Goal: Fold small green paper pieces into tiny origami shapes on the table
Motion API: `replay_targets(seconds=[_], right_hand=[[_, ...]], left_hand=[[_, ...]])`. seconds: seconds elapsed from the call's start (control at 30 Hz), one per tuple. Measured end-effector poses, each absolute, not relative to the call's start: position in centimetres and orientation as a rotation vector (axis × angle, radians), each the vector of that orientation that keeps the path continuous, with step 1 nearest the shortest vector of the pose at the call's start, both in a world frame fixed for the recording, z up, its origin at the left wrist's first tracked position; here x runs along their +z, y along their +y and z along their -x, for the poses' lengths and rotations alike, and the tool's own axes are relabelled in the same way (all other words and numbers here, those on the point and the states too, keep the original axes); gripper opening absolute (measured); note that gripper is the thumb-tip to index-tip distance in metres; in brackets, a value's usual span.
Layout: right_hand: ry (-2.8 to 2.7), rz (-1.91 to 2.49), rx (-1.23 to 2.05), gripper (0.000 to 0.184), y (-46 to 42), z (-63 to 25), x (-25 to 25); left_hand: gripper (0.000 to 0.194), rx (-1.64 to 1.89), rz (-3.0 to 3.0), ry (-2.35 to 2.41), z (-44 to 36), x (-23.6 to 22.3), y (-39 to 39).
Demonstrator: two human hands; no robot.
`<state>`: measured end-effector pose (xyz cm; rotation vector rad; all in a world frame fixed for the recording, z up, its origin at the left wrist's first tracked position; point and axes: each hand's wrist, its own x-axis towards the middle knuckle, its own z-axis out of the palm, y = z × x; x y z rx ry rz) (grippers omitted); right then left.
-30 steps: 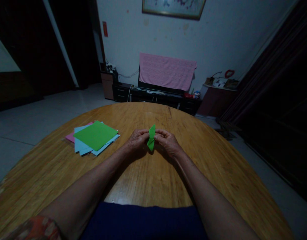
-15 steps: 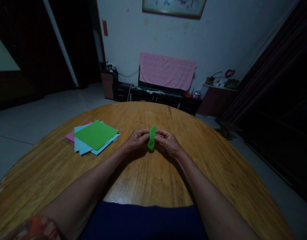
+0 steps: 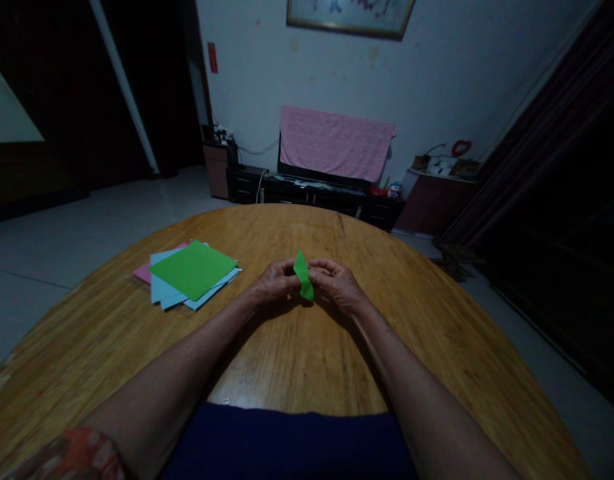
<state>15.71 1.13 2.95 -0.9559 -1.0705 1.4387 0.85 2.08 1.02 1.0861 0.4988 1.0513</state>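
A small piece of folded green paper (image 3: 303,275) is held up between my two hands, just above the table. My left hand (image 3: 277,279) pinches its left side, with the fingertips partly hidden behind the paper. From the other side, my right hand (image 3: 334,283) closes thumb and fingers on its right edge. The paper is narrow, pointed at the top and creased near the middle. To the left of my left hand lies a fanned stack of paper sheets, with a green sheet (image 3: 194,269) on top, light blue sheets (image 3: 161,290) below and a pink one (image 3: 143,273) at the far side.
The round wooden table (image 3: 297,360) spreads out under my arms. Beyond its far edge stand a low dark cabinet (image 3: 311,193) and a screen draped with a pink cloth (image 3: 337,143). At the right is a side cabinet (image 3: 431,203) with small items on it.
The folded green paper has turned between my fingers: its top tip now leans left and its lower end points right. Both hands stay in nearly the same place.
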Motion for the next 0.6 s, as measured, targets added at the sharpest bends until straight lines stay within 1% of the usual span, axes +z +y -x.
replay_targets(seconds=[0.17, 0.6], right_hand=[[-1.087, 0.904, 1.456, 0.036, 1.18, -15.71, 2.96], [-1.079, 0.914, 1.47, 0.038, 1.33, -16.1, 2.95]], left_hand=[[0.025, 1.078, -1.085, 0.554, -1.12, 1.41, 1.8], [0.031, 1.094, -1.068, 0.578, -1.15, 1.41, 1.77]])
